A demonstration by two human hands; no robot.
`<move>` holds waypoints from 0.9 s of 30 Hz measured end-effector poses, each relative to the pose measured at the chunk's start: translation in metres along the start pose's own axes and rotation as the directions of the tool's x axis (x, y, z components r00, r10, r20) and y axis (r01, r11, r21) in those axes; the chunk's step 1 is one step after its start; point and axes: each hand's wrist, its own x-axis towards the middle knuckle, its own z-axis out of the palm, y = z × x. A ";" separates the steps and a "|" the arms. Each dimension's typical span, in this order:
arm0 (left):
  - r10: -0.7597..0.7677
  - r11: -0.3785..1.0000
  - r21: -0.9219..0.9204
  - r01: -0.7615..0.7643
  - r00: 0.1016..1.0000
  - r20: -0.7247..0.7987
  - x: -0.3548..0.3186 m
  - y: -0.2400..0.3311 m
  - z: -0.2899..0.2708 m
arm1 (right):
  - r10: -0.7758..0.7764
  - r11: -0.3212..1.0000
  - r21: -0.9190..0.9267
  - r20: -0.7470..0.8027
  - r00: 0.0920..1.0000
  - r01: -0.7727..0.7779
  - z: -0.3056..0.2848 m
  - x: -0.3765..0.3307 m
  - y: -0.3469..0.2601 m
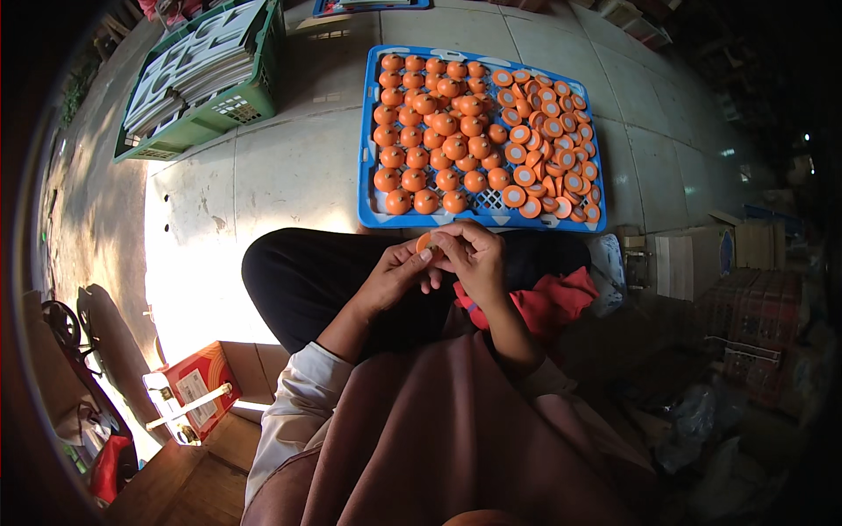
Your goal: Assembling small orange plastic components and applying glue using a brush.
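Observation:
Above my lap, my left hand (399, 270) pinches a small orange piece (424, 242) between thumb and fingers. My right hand (476, 256) is closed against it from the other side, its thumb and fingertips on the same piece. Part of the piece is hidden by my fingers. Just beyond my knees lies a blue plastic tray (364, 188). On its left side stand rows of round orange balls (413, 179), each with a small dark tip on top. Its right side holds a heap of flat orange discs (524, 175) with pale round centres.
A green crate (193, 127) full of white cut-out sheets stands at the far left. A red cloth (553, 305) lies by my right knee. At the lower left is a red box (197, 390). Wooden blocks (688, 263) and a red crate (745, 320) sit at the right.

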 end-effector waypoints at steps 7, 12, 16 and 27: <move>-0.049 0.986 -0.159 0.045 0.999 -0.020 -0.003 -0.005 -0.003 | -0.132 0.974 -0.156 0.213 0.968 0.166 -0.006 -0.008 -0.004; -0.135 0.921 -0.354 0.161 0.986 0.097 -0.003 -0.007 -0.004 | 0.068 0.985 -0.163 0.041 0.997 -0.060 -0.002 -0.008 0.007; -0.155 0.872 -0.465 0.151 0.987 0.029 -0.002 -0.010 -0.005 | 0.006 0.995 -0.095 0.083 0.997 0.002 -0.003 -0.010 0.006; -0.136 0.990 -0.068 0.128 0.982 -0.134 -0.003 -0.025 -0.007 | 0.217 0.893 -0.400 -0.023 0.976 -0.208 -0.067 -0.014 0.067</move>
